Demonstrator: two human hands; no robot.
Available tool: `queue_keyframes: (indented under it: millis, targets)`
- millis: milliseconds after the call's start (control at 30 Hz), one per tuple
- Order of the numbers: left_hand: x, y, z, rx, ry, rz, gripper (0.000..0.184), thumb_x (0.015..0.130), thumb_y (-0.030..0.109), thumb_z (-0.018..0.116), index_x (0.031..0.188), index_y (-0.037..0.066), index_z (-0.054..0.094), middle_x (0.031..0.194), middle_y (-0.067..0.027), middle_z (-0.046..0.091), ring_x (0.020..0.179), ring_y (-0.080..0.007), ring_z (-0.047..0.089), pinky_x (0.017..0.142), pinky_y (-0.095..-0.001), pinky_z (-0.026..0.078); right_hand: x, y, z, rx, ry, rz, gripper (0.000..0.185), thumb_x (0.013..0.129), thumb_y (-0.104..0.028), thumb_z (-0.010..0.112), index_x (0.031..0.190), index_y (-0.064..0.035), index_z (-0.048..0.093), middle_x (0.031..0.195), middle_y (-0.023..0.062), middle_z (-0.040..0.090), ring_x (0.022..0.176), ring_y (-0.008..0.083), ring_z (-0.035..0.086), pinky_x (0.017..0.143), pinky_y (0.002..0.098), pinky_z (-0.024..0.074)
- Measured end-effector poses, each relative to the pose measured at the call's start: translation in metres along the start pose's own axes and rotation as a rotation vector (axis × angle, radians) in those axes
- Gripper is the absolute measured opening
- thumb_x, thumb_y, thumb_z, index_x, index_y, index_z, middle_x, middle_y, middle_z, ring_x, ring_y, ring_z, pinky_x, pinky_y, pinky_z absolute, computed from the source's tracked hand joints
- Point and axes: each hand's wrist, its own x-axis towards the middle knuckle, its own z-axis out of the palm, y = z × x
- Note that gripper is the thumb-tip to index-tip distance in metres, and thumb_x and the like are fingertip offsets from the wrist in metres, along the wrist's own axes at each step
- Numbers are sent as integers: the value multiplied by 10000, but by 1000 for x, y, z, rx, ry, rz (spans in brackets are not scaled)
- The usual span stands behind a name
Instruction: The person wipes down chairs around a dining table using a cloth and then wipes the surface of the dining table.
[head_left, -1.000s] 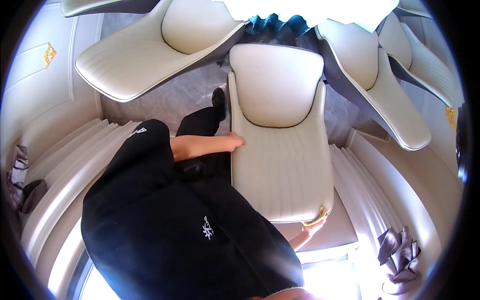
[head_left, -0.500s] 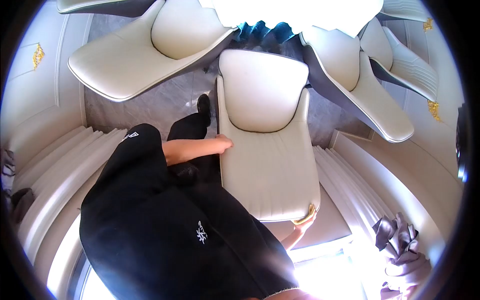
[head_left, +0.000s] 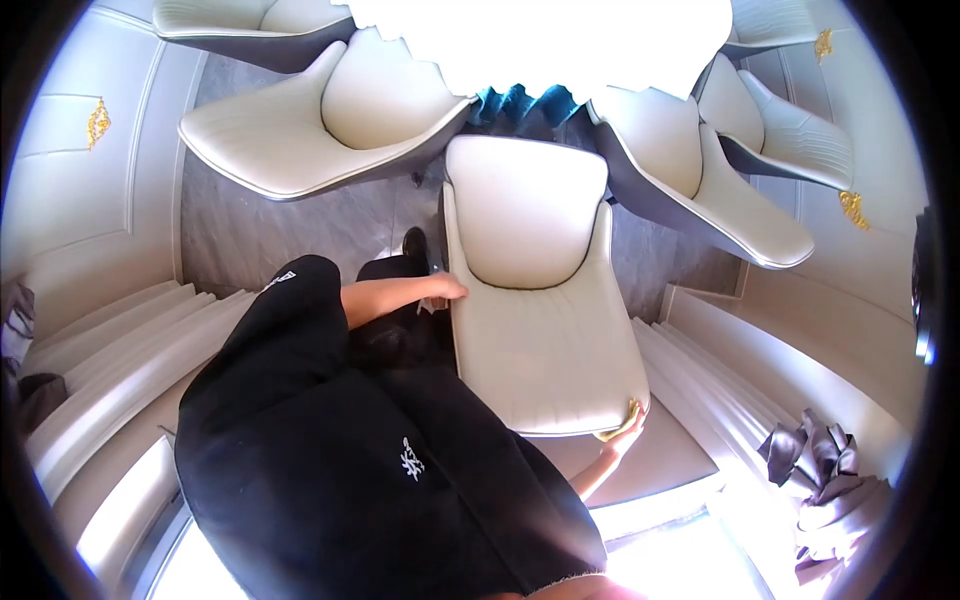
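Head view: the chair point(head_left: 535, 340) stands in the middle, its seat point(head_left: 530, 215) toward the table and its back toward the person. The back's rounded sides hold the pale seat between them.

The left hand point(head_left: 447, 287) lies over the chair's left edge, thumb side on the pale front; its fingertips are hidden, so whether they pinch cannot be told. The right hand point(head_left: 625, 430) is at the chair's near right corner, fingers bent over the top edge, pinching a yellow cloth point(head_left: 606, 434) against it.

Beyond the chair is the table point(head_left: 550, 50), its white cover too bright to show what is on it, with a blue skirt point(head_left: 530, 105) hanging below. To the chair's left, a bit apart, a left chair point(head_left: 250, 150) holds its seat pad inside a dark outer shell; just beside the chair's right, a right chair point(head_left: 665, 160) is built the same way. Another stands past that.

Left of the chair are the person's black shirt point(head_left: 330, 470) and a dark shoe point(head_left: 414, 243) on the grey floor point(head_left: 260, 230). White pleats point(head_left: 705, 385) run to the chair's right, with a gathered grey fabric point(head_left: 835, 480) beyond its near right corner.
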Motion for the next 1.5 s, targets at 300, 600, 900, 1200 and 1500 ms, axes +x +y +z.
queue_keyframes:
  millis: [300,600,900,1200,1500]
  targets:
    - [-138,-23,-104,-25,675,894,252,866,249,546,993,35,584,868,-140,632,836,-340,596,771,-396,464,40,24,-11,62,3,87,597,888,-492,433,1293,-54,462,1233,127,517,1092,262,513,920,368,425]
    - [-300,-142,-179,823,1359,276,701,646,298,767,1249,97,474,1263,-98,477,1289,-266,316,1056,-441,293,27,13,-1,5,17,60,670,853,-550,453,1232,-1,512,1205,146,536,1073,283,524,927,388,413]
    - [-284,-169,-197,677,1225,615,468,520,76,684,982,34,624,955,-104,623,949,-290,566,825,-384,473,4,10,4,-76,87,-31,718,813,-555,499,1227,31,513,1225,166,524,1060,279,536,905,387,425]
    - [-267,-210,-218,683,1002,629,450,682,166,670,1120,95,594,1241,-71,530,1210,-255,412,1022,-384,302,-93,38,45,218,-151,85,790,788,-551,543,1341,-14,367,1279,180,448,1125,307,485,910,418,433]
    - [-312,-270,-229,673,1140,760,437,529,27,671,966,32,667,997,-132,647,982,-304,585,847,-391,472,-71,55,35,-183,194,-25,799,698,-576,555,1169,70,544,1134,237,566,996,318,564,870,404,444]
